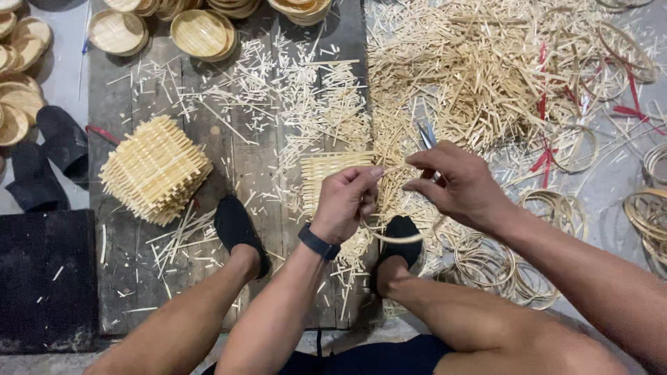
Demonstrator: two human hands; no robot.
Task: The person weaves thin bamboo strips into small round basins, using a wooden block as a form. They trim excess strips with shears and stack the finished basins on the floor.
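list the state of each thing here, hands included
left hand: closed on woven bamboo mat
right hand: holds scissors at the mat's edge
woven bamboo mat: held up, flat
scissors: blades nearly shut, pointing up
mat stack: piled, fanned askew
bamboo rings: lying loose

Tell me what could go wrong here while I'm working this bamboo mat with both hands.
1. The right hand seems to hold scissors, blades up, close to the left hand; a slip could nick a finger.
2. The left hand's grip on the small woven mat is at one edge only, so loose strips might slide out.
3. Cut slivers litter the boards around both feet; splinters are likely if they shift.
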